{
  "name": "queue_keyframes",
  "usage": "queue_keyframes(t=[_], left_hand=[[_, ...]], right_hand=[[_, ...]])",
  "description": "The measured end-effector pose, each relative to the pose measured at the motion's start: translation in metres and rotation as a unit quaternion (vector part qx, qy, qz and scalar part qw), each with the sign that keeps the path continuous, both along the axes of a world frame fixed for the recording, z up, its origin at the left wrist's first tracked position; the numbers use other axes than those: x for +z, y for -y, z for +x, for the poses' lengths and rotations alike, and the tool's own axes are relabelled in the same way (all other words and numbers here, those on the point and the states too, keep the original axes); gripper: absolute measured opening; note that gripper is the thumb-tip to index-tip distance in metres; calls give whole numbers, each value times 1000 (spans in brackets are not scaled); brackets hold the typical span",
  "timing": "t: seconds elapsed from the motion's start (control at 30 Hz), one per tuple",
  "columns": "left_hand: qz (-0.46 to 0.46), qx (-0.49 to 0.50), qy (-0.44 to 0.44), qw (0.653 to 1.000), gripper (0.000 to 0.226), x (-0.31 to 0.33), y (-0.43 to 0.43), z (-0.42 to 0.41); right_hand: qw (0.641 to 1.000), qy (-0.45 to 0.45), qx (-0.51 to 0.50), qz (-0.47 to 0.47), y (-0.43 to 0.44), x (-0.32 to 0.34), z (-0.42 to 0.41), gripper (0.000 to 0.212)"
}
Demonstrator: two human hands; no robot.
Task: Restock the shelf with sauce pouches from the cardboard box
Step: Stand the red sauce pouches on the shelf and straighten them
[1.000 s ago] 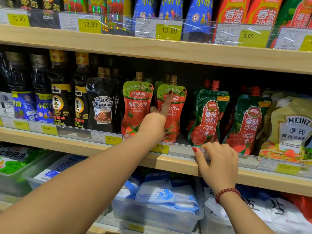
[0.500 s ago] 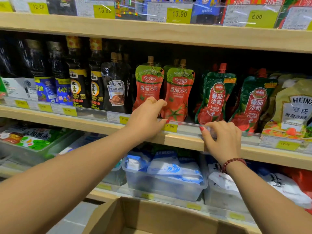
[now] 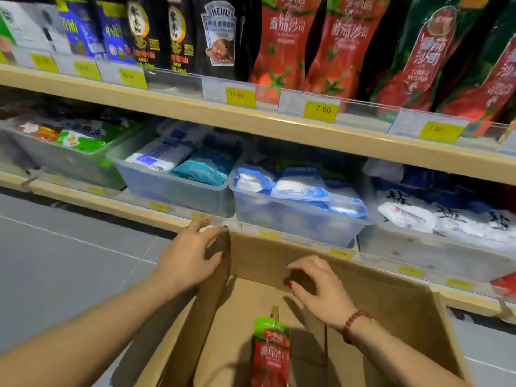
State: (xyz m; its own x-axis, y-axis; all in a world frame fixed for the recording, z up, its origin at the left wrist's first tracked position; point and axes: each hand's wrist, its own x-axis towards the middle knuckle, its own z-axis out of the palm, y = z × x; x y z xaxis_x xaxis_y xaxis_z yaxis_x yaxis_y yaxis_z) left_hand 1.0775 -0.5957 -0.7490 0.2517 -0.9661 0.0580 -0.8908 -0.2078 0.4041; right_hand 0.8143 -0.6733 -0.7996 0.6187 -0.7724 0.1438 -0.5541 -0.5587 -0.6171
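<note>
An open cardboard box (image 3: 391, 317) stands on the floor below me. One red and green sauce pouch (image 3: 270, 356) lies inside it near the bottom edge of the view. My left hand (image 3: 192, 255) rests on the box's left flap at the far corner, fingers spread. My right hand (image 3: 321, 289) hovers inside the box above the pouch, fingers curled and apart, holding nothing. Two matching red pouches (image 3: 312, 48) stand on the wooden shelf (image 3: 251, 118) above, behind a 7.90 price tag.
Dark sauce bottles (image 3: 156, 34) and a black Heinz pouch (image 3: 220, 37) stand left of the red pouches; green ketchup pouches (image 3: 430, 57) stand right. Clear bins (image 3: 178, 188) of packets fill the lower shelf. Grey tiled floor (image 3: 55, 261) lies to the left.
Both hands have dropped from the shelf edge down to the cardboard box. The view has tilted downward, so the box and the pouch inside it now show.
</note>
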Motion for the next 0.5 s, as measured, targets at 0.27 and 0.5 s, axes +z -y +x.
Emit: queue_keyframes(t=[0.27, 0.5], left_hand=[[-50, 19, -64, 997, 51, -33, -12, 0], [-83, 32, -105, 991, 49, -41, -12, 0]], right_hand=[[926, -298, 57, 226, -34, -90, 8, 100], [929, -250, 34, 270, -57, -103, 24, 103]])
